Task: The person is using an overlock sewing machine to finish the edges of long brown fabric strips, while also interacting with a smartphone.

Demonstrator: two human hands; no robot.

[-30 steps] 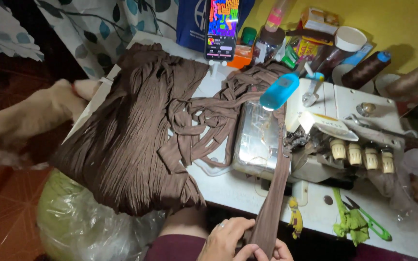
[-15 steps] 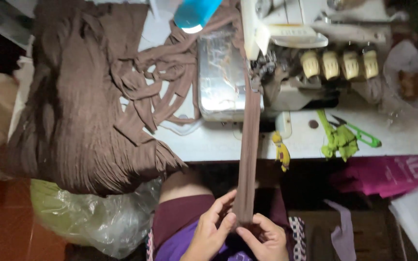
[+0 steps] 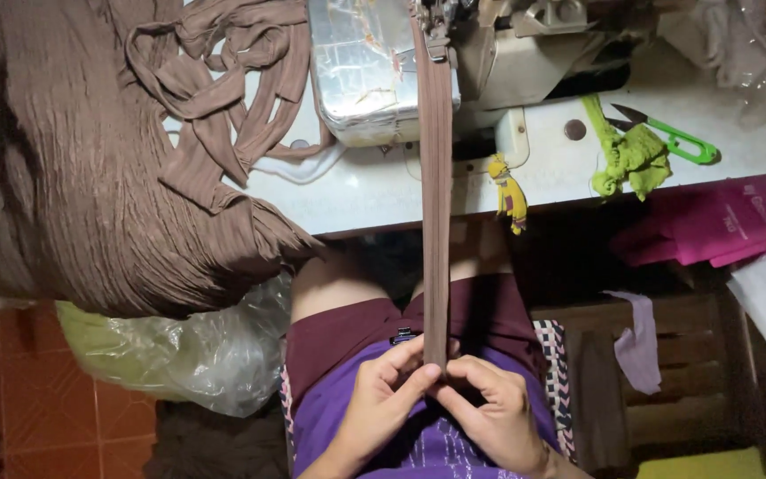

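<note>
Both the left hand [image 3: 383, 395] and right hand [image 3: 489, 404] pinch the near end of a brown ribbed fabric strip [image 3: 436, 204], pulled taut from the sewing machine [image 3: 383, 71]. Looks light, soft, stretchy; best gripped flat at the edges.

Since a second ago, the left hand [image 3: 383, 399] has released the brown cloth pile [image 3: 90, 177] and joined the right hand [image 3: 494, 408], both now pinching the taut brown strip [image 3: 436, 222] at lap level.
</note>
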